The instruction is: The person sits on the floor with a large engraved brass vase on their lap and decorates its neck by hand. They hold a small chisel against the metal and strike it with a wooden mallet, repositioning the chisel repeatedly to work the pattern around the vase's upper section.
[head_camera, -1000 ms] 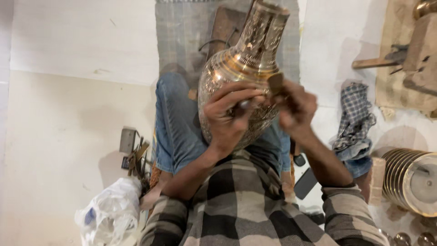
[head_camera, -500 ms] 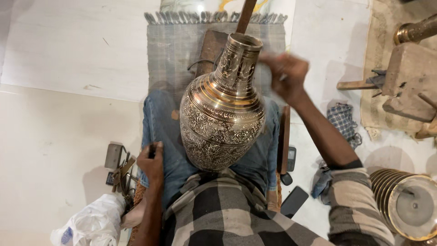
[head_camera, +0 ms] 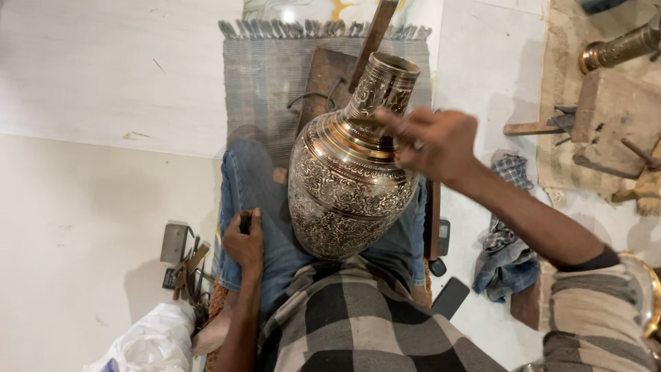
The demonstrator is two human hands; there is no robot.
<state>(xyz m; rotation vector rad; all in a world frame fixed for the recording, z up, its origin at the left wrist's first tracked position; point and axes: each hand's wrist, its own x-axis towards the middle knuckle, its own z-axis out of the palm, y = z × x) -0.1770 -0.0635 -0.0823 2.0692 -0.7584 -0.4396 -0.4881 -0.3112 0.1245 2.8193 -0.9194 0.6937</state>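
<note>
Brass, engraved all over with fine scrollwork, the big vase (head_camera: 351, 172) lay tilted across my lap, its belly on my jeans (head_camera: 265, 207) and its open mouth pointing away from me toward the grey fringed mat (head_camera: 275, 76) on the floor. My right hand (head_camera: 434, 141) was on its shoulder, just below the neck, fingers spread and curved loosely against the metal; that grip was more a steadying touch than a clasp, and blur kept me from telling how firmly it pressed. My left hand (head_camera: 244, 241) sat apart from the vase on my left thigh, curled shut on a small dark tool (head_camera: 244, 222) of which only the tip showed. To do this well, I judged, the vase needed bracing between my knees so it could not roll, with the right hand turning it in small steps. So the vase lay under the right grip, and just right of the left one, not touching it.
</note>
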